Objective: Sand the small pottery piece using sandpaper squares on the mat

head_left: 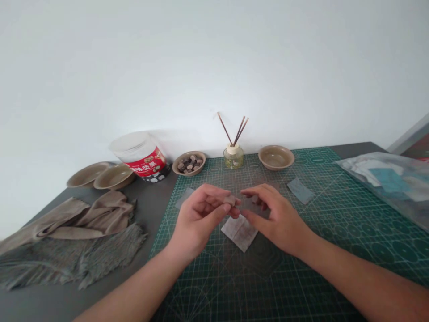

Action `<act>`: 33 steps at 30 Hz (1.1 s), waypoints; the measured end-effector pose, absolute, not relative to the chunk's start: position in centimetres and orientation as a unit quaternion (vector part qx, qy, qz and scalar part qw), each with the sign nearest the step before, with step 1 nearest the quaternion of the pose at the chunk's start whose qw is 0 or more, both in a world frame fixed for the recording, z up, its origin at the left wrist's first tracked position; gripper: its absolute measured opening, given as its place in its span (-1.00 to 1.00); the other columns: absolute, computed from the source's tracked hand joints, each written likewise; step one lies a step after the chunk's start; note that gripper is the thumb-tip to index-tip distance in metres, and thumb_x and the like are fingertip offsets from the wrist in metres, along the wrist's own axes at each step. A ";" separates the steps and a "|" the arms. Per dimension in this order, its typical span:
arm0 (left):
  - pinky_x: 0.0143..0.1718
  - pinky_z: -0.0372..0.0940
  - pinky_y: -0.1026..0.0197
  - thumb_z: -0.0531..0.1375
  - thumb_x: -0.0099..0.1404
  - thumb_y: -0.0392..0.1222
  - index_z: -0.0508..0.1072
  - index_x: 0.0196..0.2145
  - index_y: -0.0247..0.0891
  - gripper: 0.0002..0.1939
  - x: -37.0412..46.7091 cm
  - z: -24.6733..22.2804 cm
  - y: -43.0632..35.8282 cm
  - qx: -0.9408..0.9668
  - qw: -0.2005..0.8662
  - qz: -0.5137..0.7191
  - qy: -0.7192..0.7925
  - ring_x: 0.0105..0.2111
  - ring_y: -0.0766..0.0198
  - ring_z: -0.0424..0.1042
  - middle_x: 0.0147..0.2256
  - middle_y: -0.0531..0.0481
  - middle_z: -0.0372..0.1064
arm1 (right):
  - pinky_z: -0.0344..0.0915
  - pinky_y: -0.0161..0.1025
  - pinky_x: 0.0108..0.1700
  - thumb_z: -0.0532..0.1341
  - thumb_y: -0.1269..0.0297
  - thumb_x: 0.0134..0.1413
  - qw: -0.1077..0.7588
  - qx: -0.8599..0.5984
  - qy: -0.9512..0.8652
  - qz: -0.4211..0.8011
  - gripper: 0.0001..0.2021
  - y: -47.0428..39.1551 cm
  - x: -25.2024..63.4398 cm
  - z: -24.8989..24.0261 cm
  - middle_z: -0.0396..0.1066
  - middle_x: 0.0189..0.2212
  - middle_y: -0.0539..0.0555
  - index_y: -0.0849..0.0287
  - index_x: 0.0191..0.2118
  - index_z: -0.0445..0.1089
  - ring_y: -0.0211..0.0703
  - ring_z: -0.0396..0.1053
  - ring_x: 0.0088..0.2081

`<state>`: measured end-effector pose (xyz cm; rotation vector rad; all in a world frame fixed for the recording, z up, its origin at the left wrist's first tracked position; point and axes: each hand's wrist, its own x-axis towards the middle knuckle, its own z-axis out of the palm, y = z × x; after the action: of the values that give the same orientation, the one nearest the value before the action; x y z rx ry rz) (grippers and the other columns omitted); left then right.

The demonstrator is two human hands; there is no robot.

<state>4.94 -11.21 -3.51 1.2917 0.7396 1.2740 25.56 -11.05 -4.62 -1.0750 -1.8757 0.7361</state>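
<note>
Above the middle of the green cutting mat (208,277), my left hand (201,214) pinches a small greyish-brown stone (229,200) between thumb and fingers. To its right, my right hand (271,210) has its thumb and index finger apart, pointing toward that stone. A second small brown stone (255,199) shows under the right hand's curled fingers, which appear to hold it. Below both hands, a pale grey square pouch (240,235) lies flat on the mat. The far bowl (174,166) contains several similar dark and light stones (190,164).
Grey-blue pouches lie behind my left hand (184,198) and right of my right hand (300,191). At the back stand a reed diffuser (233,157), a bowl (276,158), and a red-labelled jar (144,156). Bowls (114,176), cloths (77,241) and a plastic bag (395,179) flank the mat.
</note>
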 end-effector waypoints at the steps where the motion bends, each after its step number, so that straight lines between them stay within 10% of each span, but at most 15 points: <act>1: -0.25 0.48 0.12 0.32 0.27 -0.32 0.50 -0.14 -0.24 -0.81 4.9 -3.5 -11.3 0.549 0.568 0.531 0.308 -0.35 0.18 0.59 -0.29 -0.07 0.59 | 0.43 -0.11 -0.08 0.30 0.32 0.18 0.431 -0.408 -0.737 0.324 -0.67 -11.1 25.7 -4.4 0.48 -0.10 0.11 0.06 0.06 0.43 -0.06 0.43 -0.10; 22: -0.51 0.45 0.20 0.42 0.18 -0.10 0.42 -0.28 -0.21 -0.72 4.8 -4.1 -12.0 0.563 0.612 0.462 0.309 -0.53 0.22 0.53 -0.45 0.02 0.54 | 0.44 -0.26 -0.30 0.42 0.25 0.09 0.475 -0.283 -0.650 0.522 -0.79 -12.2 26.2 -3.3 0.54 -0.33 -0.01 0.08 -0.14 0.53 -0.22 0.45 -0.35; 33: -0.13 0.32 0.13 0.28 0.26 -0.23 0.55 -0.09 -0.18 -0.76 2.7 -1.9 -8.5 0.876 0.273 0.154 0.366 -0.18 0.15 0.42 -0.20 -0.05 0.41 | 0.43 -0.27 -0.22 0.32 0.38 0.13 0.415 -0.345 -0.672 0.507 -0.88 -10.7 26.4 -4.4 0.52 -0.31 0.01 0.14 -0.19 0.51 -0.20 0.47 -0.29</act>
<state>2.65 -8.53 -1.88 2.3572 0.9855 0.4154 26.37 -10.68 -4.44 -0.8667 -1.6888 1.2737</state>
